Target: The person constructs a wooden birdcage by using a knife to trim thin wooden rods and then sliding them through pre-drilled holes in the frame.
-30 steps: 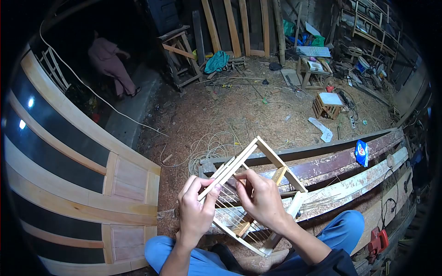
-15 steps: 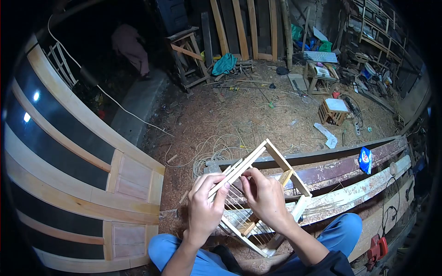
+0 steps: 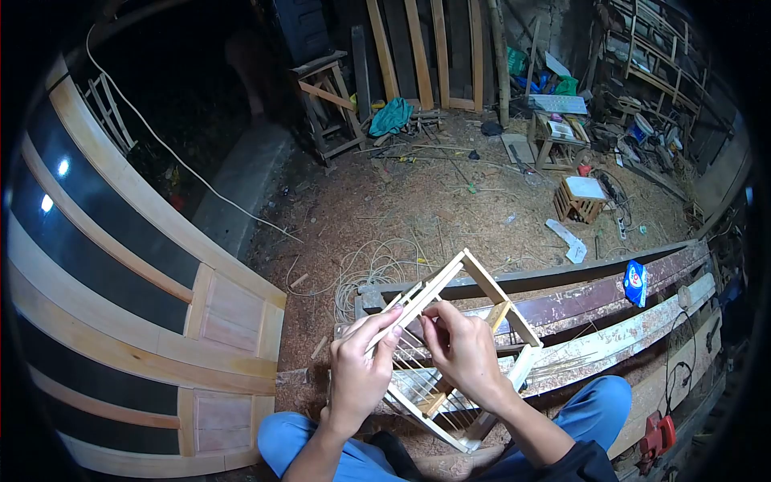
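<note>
A small light-wood frame (image 3: pixel 483 283) with thin parallel sticks (image 3: pixel 411 384) across it stands tilted between my knees. My left hand (image 3: pixel 361 369) is closed around its upper left rail, thumb on the inner side. My right hand (image 3: pixel 466 352) is inside the frame close to that rail, with thumb and forefinger pinched together. Whatever the pinch holds is too small or too hidden to name. A wooden crossbar (image 3: pixel 434 402) runs through the frame below my right hand.
Long weathered planks (image 3: pixel 618 329) lie ahead and to the right, bearing a blue packet (image 3: pixel 635 283). A red tool (image 3: pixel 658 438) is at lower right. Panelled wooden doors (image 3: pixel 144 341) lean at left. Coiled cord (image 3: pixel 373 277) and a slatted stool (image 3: pixel 580 198) are on the floor.
The frame has dipped slightly, and my right hand has shifted a little down and left, still pinching. In the dark doorway at upper left, a person has moved right and is fainter.
</note>
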The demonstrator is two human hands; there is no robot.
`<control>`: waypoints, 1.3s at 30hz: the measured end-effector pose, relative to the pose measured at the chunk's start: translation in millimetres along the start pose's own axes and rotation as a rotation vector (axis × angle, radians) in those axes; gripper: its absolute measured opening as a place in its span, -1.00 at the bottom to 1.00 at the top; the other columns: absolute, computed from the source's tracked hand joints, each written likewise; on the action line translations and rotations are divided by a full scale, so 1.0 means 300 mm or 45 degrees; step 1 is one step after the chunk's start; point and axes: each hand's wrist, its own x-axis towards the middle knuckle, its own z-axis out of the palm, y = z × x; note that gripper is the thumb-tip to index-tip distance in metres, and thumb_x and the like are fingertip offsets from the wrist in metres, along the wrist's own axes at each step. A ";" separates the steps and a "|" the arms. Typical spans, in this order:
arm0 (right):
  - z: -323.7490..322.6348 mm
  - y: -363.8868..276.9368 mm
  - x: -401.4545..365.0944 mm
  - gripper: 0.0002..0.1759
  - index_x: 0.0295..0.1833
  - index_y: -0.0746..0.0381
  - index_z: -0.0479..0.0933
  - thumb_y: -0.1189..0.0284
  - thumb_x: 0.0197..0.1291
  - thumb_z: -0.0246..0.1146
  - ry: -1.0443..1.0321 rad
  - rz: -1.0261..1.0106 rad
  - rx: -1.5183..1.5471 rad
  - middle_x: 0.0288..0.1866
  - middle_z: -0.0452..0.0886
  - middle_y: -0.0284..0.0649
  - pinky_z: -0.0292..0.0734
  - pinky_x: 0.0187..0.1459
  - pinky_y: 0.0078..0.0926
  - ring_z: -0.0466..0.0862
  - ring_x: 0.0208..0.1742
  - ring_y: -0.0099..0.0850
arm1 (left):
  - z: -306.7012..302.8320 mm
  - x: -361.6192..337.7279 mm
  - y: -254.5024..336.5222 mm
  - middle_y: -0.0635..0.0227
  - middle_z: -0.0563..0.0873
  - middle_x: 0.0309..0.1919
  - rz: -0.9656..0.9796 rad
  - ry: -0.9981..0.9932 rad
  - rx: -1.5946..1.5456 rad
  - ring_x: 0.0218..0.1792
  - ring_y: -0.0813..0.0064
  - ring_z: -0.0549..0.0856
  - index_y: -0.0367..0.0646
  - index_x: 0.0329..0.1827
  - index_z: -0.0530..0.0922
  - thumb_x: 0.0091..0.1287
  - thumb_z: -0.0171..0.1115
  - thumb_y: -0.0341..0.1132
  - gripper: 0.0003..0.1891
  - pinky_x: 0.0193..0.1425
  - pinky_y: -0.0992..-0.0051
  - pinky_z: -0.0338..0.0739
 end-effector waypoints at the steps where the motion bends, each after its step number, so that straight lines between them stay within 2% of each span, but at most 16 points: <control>1: 0.003 0.002 -0.002 -0.89 -0.04 0.27 0.64 0.46 0.46 0.35 0.010 -0.007 0.025 -0.39 0.80 0.00 0.70 -0.31 -0.02 0.83 -0.36 0.03 | -0.001 0.000 -0.002 0.01 0.90 0.03 -0.012 -0.009 0.008 0.03 0.35 0.89 -0.36 0.25 0.77 0.55 0.35 -0.47 -0.72 0.13 0.40 0.73; 8: 0.002 0.000 -0.006 -0.89 -0.03 0.27 0.66 0.46 0.45 0.35 0.012 -0.021 0.017 -0.40 0.80 0.01 0.70 -0.31 -0.02 0.82 -0.38 0.02 | -0.002 -0.001 0.017 0.03 0.91 0.04 -0.110 -0.023 -0.061 0.04 0.42 0.89 -0.37 0.26 0.76 0.56 0.35 -0.47 -0.71 0.15 0.43 0.74; 10: -0.001 -0.007 -0.009 -0.89 -0.02 0.30 0.71 0.49 0.45 0.38 0.011 -0.050 -0.017 -0.41 0.79 0.00 0.63 -0.39 -0.22 0.83 -0.44 -0.10 | -0.001 -0.002 0.005 0.05 0.92 0.04 -0.096 -0.018 -0.068 0.05 0.44 0.88 -0.36 0.27 0.76 0.56 0.35 -0.47 -0.71 0.16 0.43 0.74; 14: 0.002 -0.003 -0.009 -0.89 -0.03 0.31 0.71 0.50 0.43 0.38 -0.006 -0.051 -0.007 -0.40 0.80 0.02 0.66 -0.37 -0.18 0.83 -0.41 -0.05 | -0.001 0.000 -0.003 0.05 0.92 0.05 -0.100 -0.035 -0.082 0.06 0.44 0.88 -0.37 0.27 0.76 0.56 0.36 -0.47 -0.71 0.17 0.43 0.73; 16: 0.008 0.009 -0.006 -0.89 -0.03 0.32 0.71 0.51 0.42 0.37 -0.014 -0.075 -0.009 -0.38 0.80 0.03 0.68 -0.34 -0.16 0.84 -0.39 -0.04 | 0.003 0.000 0.005 -0.07 0.89 -0.03 -0.082 0.013 -0.093 -0.02 0.19 0.92 -0.35 0.19 0.78 0.52 0.37 -0.49 -0.75 0.05 0.32 0.75; 17: 0.007 0.008 -0.006 -0.89 -0.03 0.32 0.71 0.51 0.42 0.37 -0.014 -0.072 -0.008 -0.38 0.80 0.03 0.68 -0.34 -0.16 0.84 -0.39 -0.04 | 0.003 0.001 0.002 -0.07 0.89 -0.03 -0.083 0.010 -0.092 -0.02 0.19 0.92 -0.35 0.19 0.78 0.52 0.37 -0.49 -0.75 0.05 0.32 0.75; 20: 0.006 0.002 -0.003 -0.89 -0.02 0.32 0.71 0.52 0.42 0.37 -0.041 -0.055 -0.022 -0.37 0.81 0.02 0.69 -0.33 -0.15 0.84 -0.38 -0.04 | -0.004 0.003 -0.004 -0.06 0.90 -0.04 -0.103 0.003 -0.094 -0.02 0.24 0.92 -0.35 0.21 0.78 0.52 0.38 -0.49 -0.74 0.04 0.34 0.75; 22: 0.010 0.006 0.000 -0.88 -0.01 0.32 0.71 0.53 0.41 0.37 -0.044 -0.070 -0.017 -0.37 0.81 0.02 0.69 -0.34 -0.17 0.84 -0.38 -0.04 | -0.011 0.004 0.005 0.07 0.91 0.06 -0.208 -0.044 -0.122 0.08 0.47 0.86 -0.39 0.27 0.75 0.58 0.35 -0.47 -0.71 0.22 0.46 0.71; 35: 0.013 0.006 0.015 -0.87 0.00 0.32 0.73 0.54 0.40 0.38 -0.060 -0.093 0.026 -0.34 0.82 0.02 0.69 -0.34 -0.18 0.86 -0.37 -0.07 | -0.014 0.005 -0.024 0.07 0.91 0.08 -0.231 -0.048 -0.138 0.11 0.45 0.85 -0.40 0.28 0.75 0.58 0.35 -0.48 -0.71 0.25 0.44 0.71; 37: 0.006 0.001 0.015 -0.86 0.01 0.32 0.73 0.54 0.41 0.38 -0.096 -0.080 0.003 -0.35 0.82 0.02 0.69 -0.34 -0.19 0.86 -0.37 -0.08 | -0.002 0.004 -0.044 -0.06 0.90 -0.05 -0.086 0.032 -0.121 -0.09 0.24 0.92 -0.32 0.22 0.78 0.52 0.39 -0.46 -0.73 -0.01 0.34 0.74; 39: 0.013 0.009 0.014 -0.87 0.01 0.32 0.72 0.54 0.41 0.38 -0.080 -0.090 0.013 -0.37 0.81 0.01 0.69 -0.35 -0.19 0.85 -0.38 -0.08 | -0.004 0.008 -0.036 -0.06 0.90 -0.04 -0.106 0.025 -0.114 -0.07 0.21 0.92 -0.32 0.21 0.78 0.52 0.39 -0.46 -0.73 0.00 0.33 0.74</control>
